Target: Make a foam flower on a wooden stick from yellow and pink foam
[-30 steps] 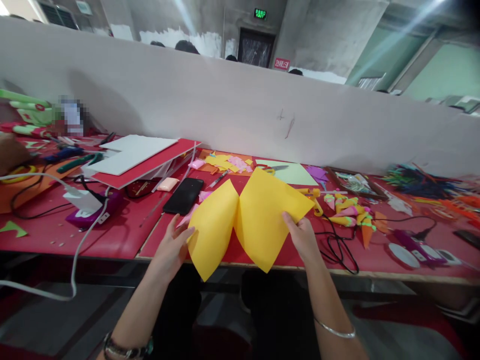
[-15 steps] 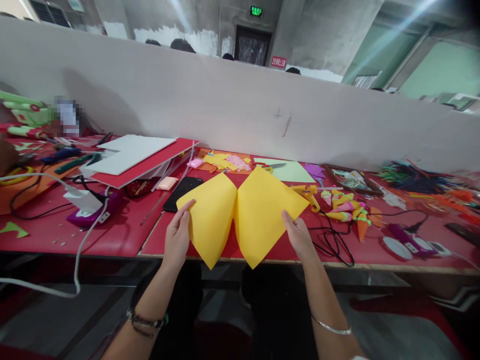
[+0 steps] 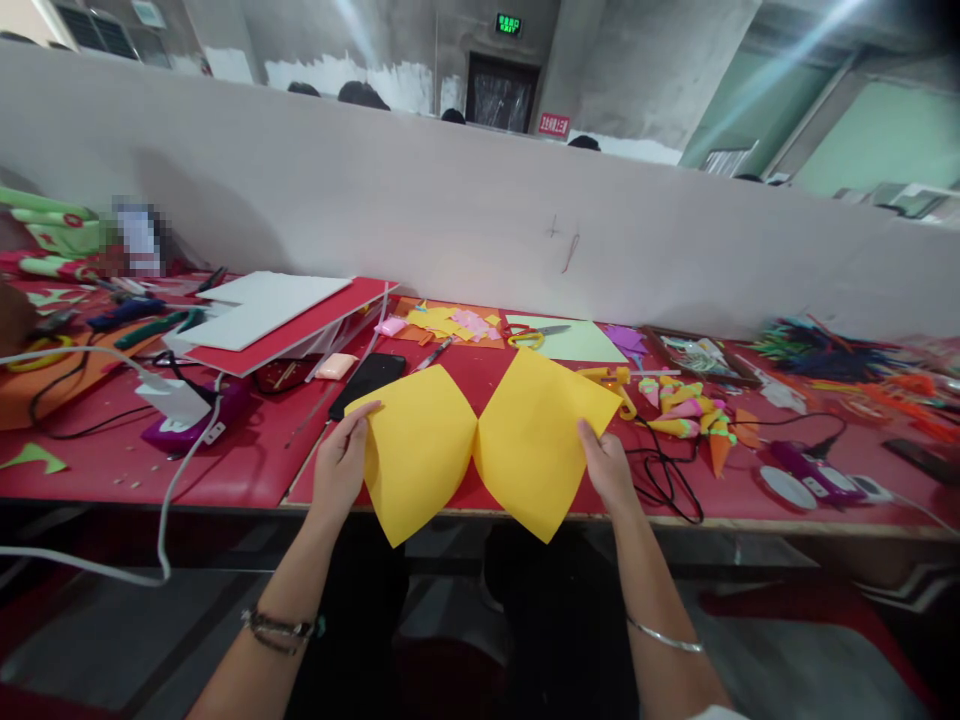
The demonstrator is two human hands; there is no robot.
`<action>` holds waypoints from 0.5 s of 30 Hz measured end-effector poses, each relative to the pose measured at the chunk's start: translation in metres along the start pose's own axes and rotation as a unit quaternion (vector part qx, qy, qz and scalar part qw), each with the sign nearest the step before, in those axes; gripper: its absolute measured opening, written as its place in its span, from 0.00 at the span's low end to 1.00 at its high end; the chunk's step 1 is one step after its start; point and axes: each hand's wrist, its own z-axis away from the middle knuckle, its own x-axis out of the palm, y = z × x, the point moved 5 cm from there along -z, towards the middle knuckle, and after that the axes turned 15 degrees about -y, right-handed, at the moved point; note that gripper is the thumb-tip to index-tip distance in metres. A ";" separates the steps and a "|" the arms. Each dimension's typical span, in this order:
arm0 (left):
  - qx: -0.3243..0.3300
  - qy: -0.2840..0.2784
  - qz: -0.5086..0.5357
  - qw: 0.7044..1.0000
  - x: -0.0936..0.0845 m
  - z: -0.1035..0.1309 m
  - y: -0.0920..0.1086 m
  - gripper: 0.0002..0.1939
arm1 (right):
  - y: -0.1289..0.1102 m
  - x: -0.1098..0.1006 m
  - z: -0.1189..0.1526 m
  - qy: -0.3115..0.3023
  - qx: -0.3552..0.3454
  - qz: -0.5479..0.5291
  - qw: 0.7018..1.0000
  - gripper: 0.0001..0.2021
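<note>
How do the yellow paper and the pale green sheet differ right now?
Pose: the yellow paper is held up, bent into two wings; the pale green sheet lies flat on the red tabletop.
Contact: the left hand and right hand grip the yellow paper; scissors lie partly on the pale green sheet.
Shared: both look plain, unprinted.

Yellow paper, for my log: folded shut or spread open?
The yellow paper is spread open: left hand and right hand hold its outer edges apart, both wings showing.
</note>
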 end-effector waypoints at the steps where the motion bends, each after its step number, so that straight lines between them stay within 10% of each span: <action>1: -0.003 -0.004 -0.004 1.000 -0.002 -0.001 -0.002 0.19 | 0.003 -0.002 -0.001 -0.001 0.003 -0.004 1.000 0.23; 15: -0.011 0.016 -0.085 0.996 -0.046 -0.010 -0.022 0.19 | 0.032 -0.034 0.004 0.056 0.015 0.049 0.997 0.22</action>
